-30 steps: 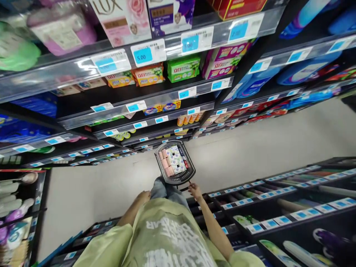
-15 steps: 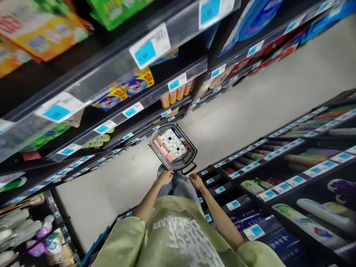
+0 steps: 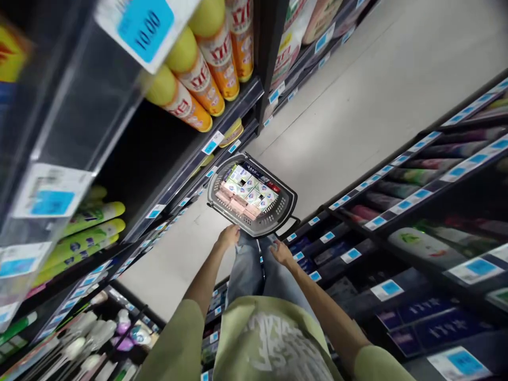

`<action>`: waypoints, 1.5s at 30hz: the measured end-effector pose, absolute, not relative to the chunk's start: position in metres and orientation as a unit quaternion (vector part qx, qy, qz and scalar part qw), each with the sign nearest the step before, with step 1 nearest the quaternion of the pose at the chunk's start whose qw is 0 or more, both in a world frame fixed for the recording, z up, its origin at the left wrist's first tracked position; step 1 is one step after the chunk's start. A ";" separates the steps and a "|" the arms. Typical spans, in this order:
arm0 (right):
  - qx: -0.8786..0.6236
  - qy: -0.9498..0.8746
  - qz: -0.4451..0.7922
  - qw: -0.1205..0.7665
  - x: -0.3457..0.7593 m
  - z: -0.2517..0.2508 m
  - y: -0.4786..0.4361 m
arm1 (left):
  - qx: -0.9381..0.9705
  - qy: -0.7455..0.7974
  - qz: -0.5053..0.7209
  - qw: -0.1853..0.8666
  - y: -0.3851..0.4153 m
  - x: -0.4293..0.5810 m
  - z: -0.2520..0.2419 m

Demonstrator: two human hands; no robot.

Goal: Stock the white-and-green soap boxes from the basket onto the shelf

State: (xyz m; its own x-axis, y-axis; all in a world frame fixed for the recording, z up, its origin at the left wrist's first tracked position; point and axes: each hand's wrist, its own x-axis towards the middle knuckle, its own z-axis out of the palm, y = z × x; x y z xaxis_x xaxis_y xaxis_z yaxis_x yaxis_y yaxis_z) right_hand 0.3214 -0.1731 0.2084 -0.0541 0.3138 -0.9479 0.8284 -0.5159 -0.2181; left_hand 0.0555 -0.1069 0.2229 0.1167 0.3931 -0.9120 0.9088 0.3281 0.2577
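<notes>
My left hand (image 3: 229, 236) is closed, its fingertips pressed at the left knee of my blue jeans (image 3: 246, 269). On the other side my right hand (image 3: 282, 253) is curled shut too, seemingly pinching the cloth by the right knee. Just beyond both hands stands a grey shopping basket (image 3: 273, 221) with a black rim; its near edge covers my lower legs. Pink packs (image 3: 238, 203) lie along its left inside, beside white-and-green packs (image 3: 251, 186). A dark loop handle (image 3: 289, 226) sticks out near my right hand. Small details of the fingers are hard to make out.
At upper left, yellow-capped orange spray cans (image 3: 198, 74) stand on a shelf with price tags (image 3: 51, 193). Green bottles (image 3: 85, 233) lie lower. A dark shelf rack (image 3: 357, 254) runs close along my right side. Grey floor (image 3: 337, 137) stretches ahead between the racks.
My view has dropped lower and shifted, so the left shelf and spray cans look much nearer. The basket appears larger, and my knees show more. Both hands stay closed at the jeans.
</notes>
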 end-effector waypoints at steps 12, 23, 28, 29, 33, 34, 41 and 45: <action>0.710 0.391 -0.534 0.240 0.287 0.175 -0.226 | 0.585 0.673 -0.224 0.393 0.020 0.050 0.111; 0.721 0.393 -0.510 0.257 0.276 0.161 -0.211 | 0.588 0.710 -0.233 0.310 0.091 0.060 0.031; 0.738 0.372 -0.510 0.237 0.273 0.153 -0.220 | 0.580 0.720 -0.251 0.287 0.097 0.072 0.004; 0.741 0.371 -0.509 0.233 0.272 0.153 -0.221 | 0.583 0.720 -0.247 0.284 0.097 0.072 0.003; 0.741 0.376 -0.506 0.231 0.269 0.153 -0.223 | 0.627 0.692 -0.223 0.280 0.097 0.061 0.011; 0.740 0.378 -0.505 0.235 0.268 0.153 -0.223 | 0.644 0.677 -0.218 0.281 0.098 0.056 0.016; 0.731 0.400 -0.498 0.242 0.269 0.154 -0.222 | 0.761 0.525 -0.250 0.288 0.109 0.010 0.050; 0.730 0.399 -0.498 0.245 0.270 0.155 -0.219 | 0.792 0.447 -0.291 0.297 0.096 -0.006 0.051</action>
